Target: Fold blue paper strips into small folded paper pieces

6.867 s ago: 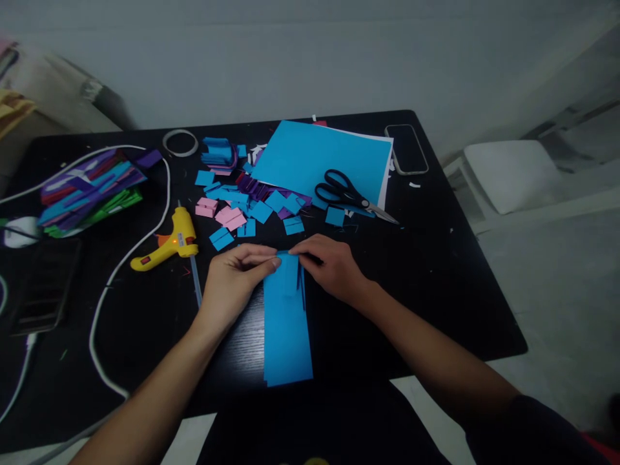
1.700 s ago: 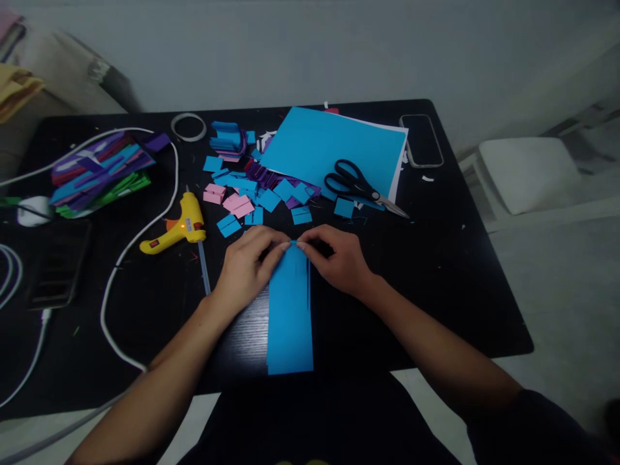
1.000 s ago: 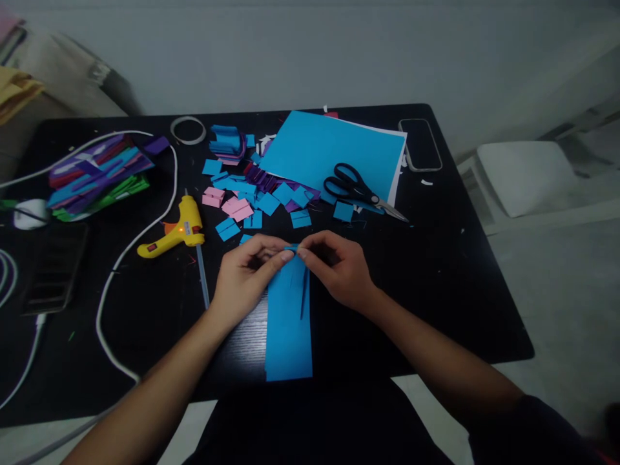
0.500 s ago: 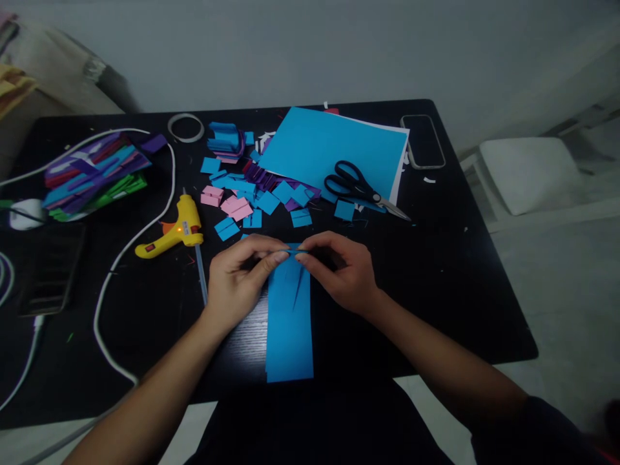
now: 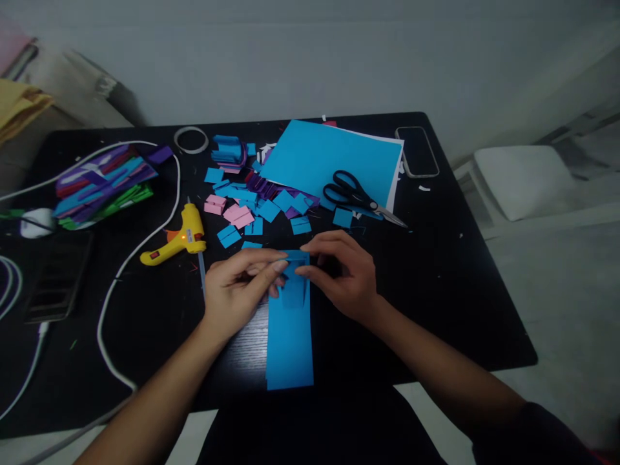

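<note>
A small piece of blue paper (image 5: 296, 256) is held up over a long blue paper strip (image 5: 290, 349) that lies on the black table. My left hand (image 5: 245, 284) pinches the left end of the small piece between thumb and forefinger. At its right end, my right hand (image 5: 341, 268) has thumb and forefinger curled around the edge, a little apart. The small piece casts a shadow on the strip below. Just beyond my hands lie several cut blue paper squares (image 5: 301, 225) and folded pink paper pieces (image 5: 239, 216).
Left of my hands rests a yellow glue gun (image 5: 186, 237) with its light on. A white cable (image 5: 109, 297) loops past it. Black scissors (image 5: 356, 196) lie on a large blue sheet (image 5: 334, 152). A phone (image 5: 417, 153), a tape roll (image 5: 190, 140) and bundled paper strips (image 5: 104, 184) are farther out.
The small blue piece has turned from edge-on to show more of its face. My right thumb and forefinger have spread slightly. The whole view has shifted a little.
</note>
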Demonstrator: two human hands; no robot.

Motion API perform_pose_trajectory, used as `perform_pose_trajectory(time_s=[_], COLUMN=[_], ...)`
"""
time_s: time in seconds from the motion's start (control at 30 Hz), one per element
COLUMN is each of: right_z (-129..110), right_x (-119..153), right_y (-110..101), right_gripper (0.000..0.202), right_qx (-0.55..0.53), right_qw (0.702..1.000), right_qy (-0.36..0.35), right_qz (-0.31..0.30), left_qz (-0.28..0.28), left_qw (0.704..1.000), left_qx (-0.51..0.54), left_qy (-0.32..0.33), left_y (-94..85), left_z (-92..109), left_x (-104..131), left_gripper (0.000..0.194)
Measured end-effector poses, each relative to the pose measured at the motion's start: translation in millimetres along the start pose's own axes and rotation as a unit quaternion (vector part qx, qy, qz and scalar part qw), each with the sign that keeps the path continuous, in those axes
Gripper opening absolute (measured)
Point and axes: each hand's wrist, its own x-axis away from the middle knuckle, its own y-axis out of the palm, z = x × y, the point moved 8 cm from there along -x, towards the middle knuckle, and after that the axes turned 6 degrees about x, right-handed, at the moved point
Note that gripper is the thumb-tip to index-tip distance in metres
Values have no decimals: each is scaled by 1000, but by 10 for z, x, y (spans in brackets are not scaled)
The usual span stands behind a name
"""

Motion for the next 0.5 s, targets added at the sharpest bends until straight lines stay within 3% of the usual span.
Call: perform_pose_trajectory(time_s=[0.07, 0.27, 0.5], right_z=[59, 156, 366], right_x=[15, 84, 118], right_y=[5, 113, 206], right_gripper=[23, 18, 30], right_qx=[-31, -104, -220], right_qw=[999, 987, 948], right_qy=[40, 115, 230], right_qz=[-3, -51, -31], left_qz=[9, 5, 33], left_qw=[998, 986, 995], left_qx=[53, 162, 85], left_qy=[-20, -45, -36], left_y=[-11, -109, -165], left_z=[-11, -79, -128], left_x=[-12, -50, -23], left_gripper=[12, 16, 7])
